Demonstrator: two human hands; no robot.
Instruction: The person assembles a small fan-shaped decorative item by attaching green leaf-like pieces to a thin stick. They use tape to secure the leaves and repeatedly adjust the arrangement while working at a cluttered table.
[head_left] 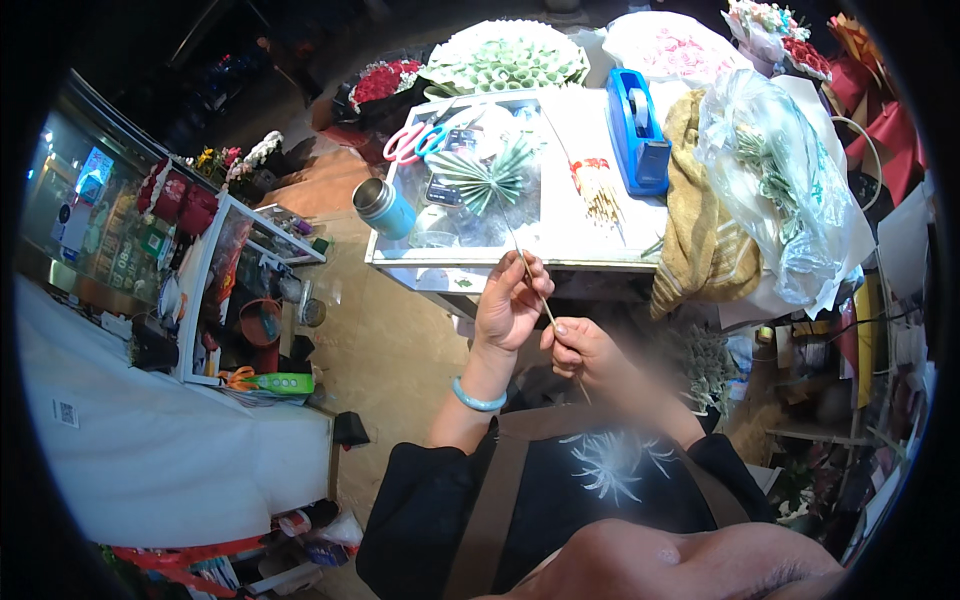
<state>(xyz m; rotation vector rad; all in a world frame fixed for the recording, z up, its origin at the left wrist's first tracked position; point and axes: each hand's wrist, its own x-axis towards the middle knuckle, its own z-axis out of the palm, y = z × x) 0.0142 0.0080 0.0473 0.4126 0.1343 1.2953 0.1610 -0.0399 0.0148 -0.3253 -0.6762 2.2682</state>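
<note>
A thin stick (519,247) slants from the table edge down toward my chest, with a pleated green paper fan (487,175) at its top end. The fan spreads out over the glass-topped part of the table. Around the middle of the stick, my left hand (513,308) is closed, fingertips pinching it. Lower down, my right hand (590,350) grips the same stick in a loose fist, and the stick's lower end sticks out below it. My right forearm is partly blurred. A pale blue bangle (479,396) circles my left wrist.
On the white table (580,225) are a blue tape dispenser (637,130), a bundle of thin sticks (598,190), pink-handled scissors (405,143), a blue metal cup (385,208) and a brown cloth (690,220). A clear plastic bag (780,180) lies at right. Bouquets (505,55) stand behind.
</note>
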